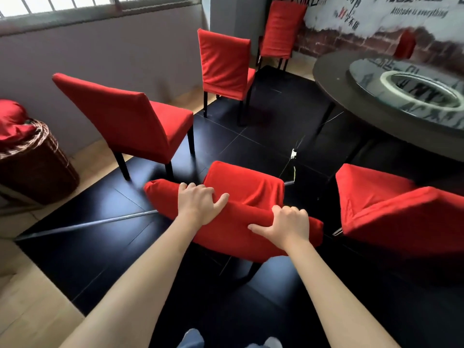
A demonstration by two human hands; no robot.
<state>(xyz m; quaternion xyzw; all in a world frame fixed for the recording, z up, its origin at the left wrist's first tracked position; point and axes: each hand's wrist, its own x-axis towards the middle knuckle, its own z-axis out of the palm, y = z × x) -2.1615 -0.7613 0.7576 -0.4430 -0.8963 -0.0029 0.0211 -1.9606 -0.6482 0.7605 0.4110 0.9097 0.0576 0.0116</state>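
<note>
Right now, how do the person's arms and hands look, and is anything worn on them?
The left hand and right hand wear no gloves, rings, watch or bracelet. Both arms are bare, no sleeves in view. Blue cloth, likely trousers, shows below.

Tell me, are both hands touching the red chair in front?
Touching. The head view shows the left hand and the right hand both curled over the top edge of the red chair, with no gap.

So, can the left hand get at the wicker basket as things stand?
Probably not: the left hand grips the chair back, and the basket stands far off left, though nothing stands between.
</note>
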